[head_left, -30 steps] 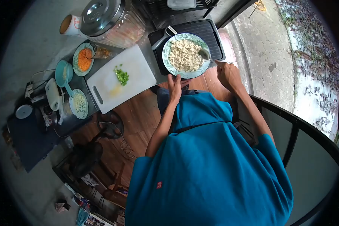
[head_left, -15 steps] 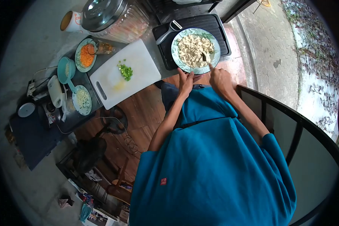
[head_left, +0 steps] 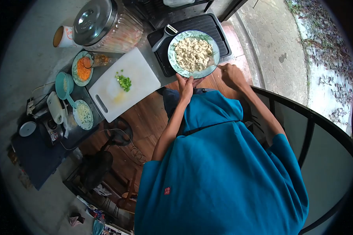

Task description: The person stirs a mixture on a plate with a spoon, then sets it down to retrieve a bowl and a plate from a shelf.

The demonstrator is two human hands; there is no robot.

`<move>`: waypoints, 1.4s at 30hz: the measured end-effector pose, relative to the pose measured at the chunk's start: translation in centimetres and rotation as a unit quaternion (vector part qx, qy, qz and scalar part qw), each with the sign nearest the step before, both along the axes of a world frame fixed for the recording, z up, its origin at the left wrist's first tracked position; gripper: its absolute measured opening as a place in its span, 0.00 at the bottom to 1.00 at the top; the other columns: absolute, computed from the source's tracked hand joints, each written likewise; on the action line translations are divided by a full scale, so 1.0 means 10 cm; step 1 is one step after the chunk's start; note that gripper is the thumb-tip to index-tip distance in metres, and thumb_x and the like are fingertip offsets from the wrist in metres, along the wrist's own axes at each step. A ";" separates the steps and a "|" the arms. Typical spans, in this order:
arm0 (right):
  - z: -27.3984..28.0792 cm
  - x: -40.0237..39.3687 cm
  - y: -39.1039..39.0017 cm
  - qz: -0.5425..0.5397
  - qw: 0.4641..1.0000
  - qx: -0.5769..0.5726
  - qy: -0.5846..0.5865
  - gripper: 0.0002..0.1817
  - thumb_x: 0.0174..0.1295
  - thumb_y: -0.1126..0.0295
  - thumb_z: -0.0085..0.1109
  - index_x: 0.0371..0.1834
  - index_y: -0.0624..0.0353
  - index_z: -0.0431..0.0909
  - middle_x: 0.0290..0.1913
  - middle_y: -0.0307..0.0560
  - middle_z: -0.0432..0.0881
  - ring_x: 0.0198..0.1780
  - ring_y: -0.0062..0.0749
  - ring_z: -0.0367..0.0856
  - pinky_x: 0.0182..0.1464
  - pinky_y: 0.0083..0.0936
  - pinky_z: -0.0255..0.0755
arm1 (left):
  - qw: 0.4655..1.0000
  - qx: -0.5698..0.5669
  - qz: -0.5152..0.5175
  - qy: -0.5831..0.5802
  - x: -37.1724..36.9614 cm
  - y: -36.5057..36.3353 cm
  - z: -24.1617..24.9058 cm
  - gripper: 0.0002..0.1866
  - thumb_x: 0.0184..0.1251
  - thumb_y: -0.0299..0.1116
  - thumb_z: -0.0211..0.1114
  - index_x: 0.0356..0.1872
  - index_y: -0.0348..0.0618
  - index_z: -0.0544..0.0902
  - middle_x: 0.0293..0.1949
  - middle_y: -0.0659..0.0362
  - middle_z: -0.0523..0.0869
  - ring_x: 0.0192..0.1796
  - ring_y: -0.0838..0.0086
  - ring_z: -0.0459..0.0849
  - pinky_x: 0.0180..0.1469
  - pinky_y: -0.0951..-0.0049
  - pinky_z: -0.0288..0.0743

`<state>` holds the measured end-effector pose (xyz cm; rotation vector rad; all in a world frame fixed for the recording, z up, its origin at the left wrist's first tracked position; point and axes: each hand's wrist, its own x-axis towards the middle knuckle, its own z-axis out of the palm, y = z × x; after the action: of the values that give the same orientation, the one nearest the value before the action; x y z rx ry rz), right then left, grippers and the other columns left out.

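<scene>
My left hand (head_left: 185,87) grips the near rim of a green-patterned plate (head_left: 172,59), thumb on the edge and fingers underneath. Pale, crumbled food that looks like mashed tofu (head_left: 192,53) covers the plate's middle. At the plate's right side, my right hand (head_left: 233,75) is closed around the handle of what looks like a metal spoon (head_left: 211,61); its head is at the right edge of the food and is hard to make out. Beneath the plate lies a black ridged griddle (head_left: 220,39), with a peeler (head_left: 164,38) on its left part.
Left of the griddle is a white cutting board (head_left: 141,74) with chopped green onion (head_left: 124,82). Beyond it stand plates of grated carrot (head_left: 83,69) and chopped white-green pieces (head_left: 83,113), a teal cup (head_left: 63,86), a glass (head_left: 100,60) and a large lidded jar (head_left: 123,33). A railing (head_left: 290,105) runs at right.
My right hand has drawn slightly away from the plate, and the spoon has shifted toward the food's right edge. My left hand stays on the rim. The whole view has shifted a little.
</scene>
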<state>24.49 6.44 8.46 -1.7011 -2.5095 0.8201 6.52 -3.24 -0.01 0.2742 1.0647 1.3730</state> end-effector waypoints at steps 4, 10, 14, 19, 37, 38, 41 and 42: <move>-0.13 -0.09 -0.06 -0.010 0.998 0.042 0.043 0.14 0.58 0.71 0.47 0.40 0.61 0.83 0.26 0.66 0.79 0.29 0.58 0.80 0.35 0.47 0.74 | 0.999 0.030 -0.001 -0.018 0.05 0.01 0.01 0.30 0.72 0.21 0.42 0.68 0.48 0.38 0.57 0.38 0.69 0.49 0.51 0.82 0.53 0.60 0.82; 0.38 -0.10 0.21 0.053 0.992 0.114 0.014 0.14 0.57 0.71 0.51 0.42 0.57 0.84 0.24 0.62 0.79 0.25 0.52 0.80 0.27 0.41 0.74 | 1.000 0.015 0.005 -0.014 -0.02 0.03 -0.01 0.29 0.73 0.22 0.41 0.68 0.47 0.39 0.56 0.38 0.72 0.47 0.54 0.84 0.51 0.63 0.83; 0.54 -0.11 0.24 0.068 0.992 0.109 0.018 0.14 0.56 0.71 0.51 0.42 0.55 0.84 0.24 0.61 0.80 0.25 0.50 0.81 0.27 0.40 0.74 | 1.000 -0.009 0.008 0.019 -0.01 0.07 0.24 0.20 0.71 0.20 0.41 0.60 0.40 0.48 0.52 0.35 0.74 0.47 0.51 0.84 0.49 0.64 0.84; 0.40 0.13 0.35 0.050 0.996 0.051 0.056 0.12 0.57 0.73 0.54 0.42 0.58 0.84 0.29 0.62 0.82 0.27 0.52 0.82 0.32 0.38 0.76 | 1.000 0.004 0.011 -0.005 -0.02 0.04 0.10 0.30 0.71 0.20 0.41 0.68 0.46 0.38 0.55 0.38 0.72 0.45 0.54 0.84 0.50 0.65 0.84; 0.52 0.09 0.70 0.211 0.974 0.075 -0.027 0.08 0.54 0.70 0.59 0.34 0.55 0.86 0.28 0.55 0.83 0.28 0.47 0.83 0.34 0.35 0.77 | 0.999 0.020 -0.037 0.019 -0.30 0.04 0.24 0.24 0.70 0.19 0.38 0.64 0.44 0.45 0.55 0.37 0.72 0.46 0.50 0.84 0.53 0.62 0.81; 0.47 0.08 0.72 0.267 0.958 0.077 -0.078 0.08 0.53 0.71 0.59 0.34 0.55 0.86 0.29 0.55 0.84 0.28 0.46 0.83 0.34 0.35 0.77 | 0.998 0.022 -0.057 0.027 -0.34 0.04 0.24 0.24 0.70 0.19 0.38 0.64 0.44 0.46 0.54 0.37 0.72 0.45 0.50 0.84 0.52 0.62 0.81; 0.20 -0.04 0.64 0.202 0.976 0.049 -0.061 0.11 0.51 0.73 0.54 0.35 0.55 0.85 0.27 0.56 0.83 0.29 0.49 0.83 0.34 0.39 0.77 | 0.995 0.020 -0.089 0.048 -0.42 0.04 0.18 0.23 0.68 0.18 0.39 0.63 0.42 0.48 0.54 0.38 0.72 0.44 0.50 0.84 0.50 0.62 0.82; 0.08 -0.04 0.67 0.191 0.980 0.031 -0.039 0.11 0.52 0.72 0.54 0.36 0.55 0.85 0.27 0.56 0.82 0.29 0.50 0.83 0.34 0.40 0.77 | 0.995 0.016 -0.085 0.052 -0.43 0.04 0.18 0.23 0.68 0.18 0.40 0.62 0.41 0.49 0.54 0.38 0.72 0.44 0.50 0.84 0.50 0.63 0.83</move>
<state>24.07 13.18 9.22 -1.2725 -2.9329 0.6875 2.25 -2.88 1.76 0.4535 1.0805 1.2335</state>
